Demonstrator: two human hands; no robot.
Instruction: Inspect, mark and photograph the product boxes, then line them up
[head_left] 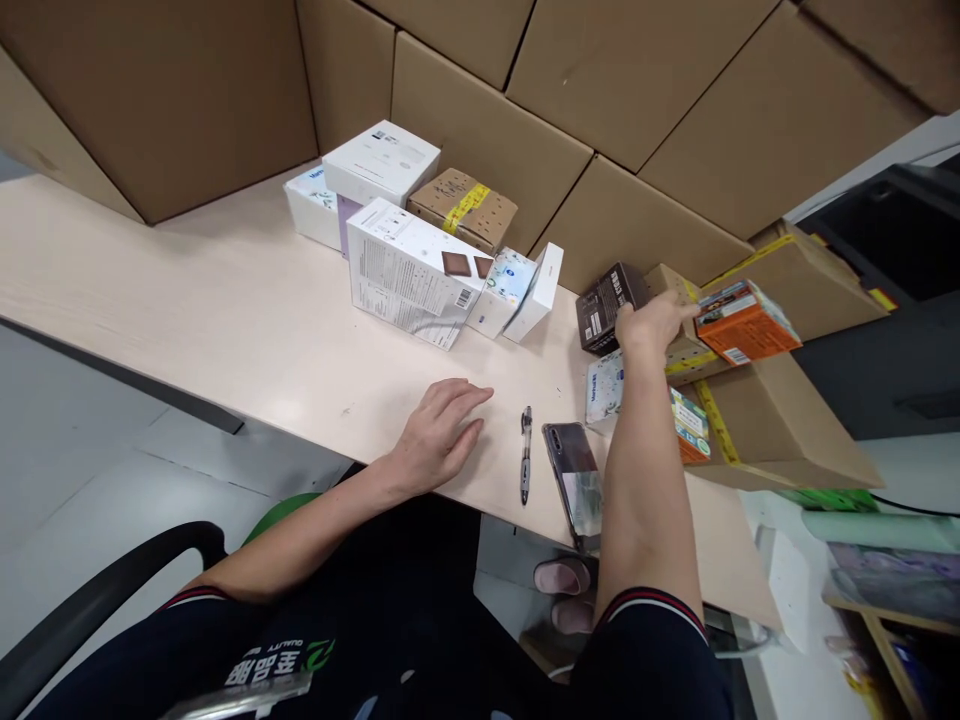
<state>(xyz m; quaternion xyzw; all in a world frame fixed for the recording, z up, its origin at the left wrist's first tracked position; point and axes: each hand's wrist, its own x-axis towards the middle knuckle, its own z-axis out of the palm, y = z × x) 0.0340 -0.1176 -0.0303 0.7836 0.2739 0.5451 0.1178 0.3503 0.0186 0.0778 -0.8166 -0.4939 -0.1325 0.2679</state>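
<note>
My left hand (442,430) lies flat on the pale wooden table (187,300), fingers stretched out, holding nothing. My right hand (654,322) reaches to the right and grips a small brown cardboard box with yellow tape (679,345). A black box (606,303) stands just left of that hand. An orange box (744,320) sits just right of it. A pen (526,455) and a phone (574,475) lie between my two arms near the table's front edge.
Several white boxes (409,265) and a taped brown parcel (465,208) are grouped at the back centre. Large cardboard cartons (622,70) line the rear. A flat carton (780,420) lies at the right end. A chair arm (97,600) is at lower left.
</note>
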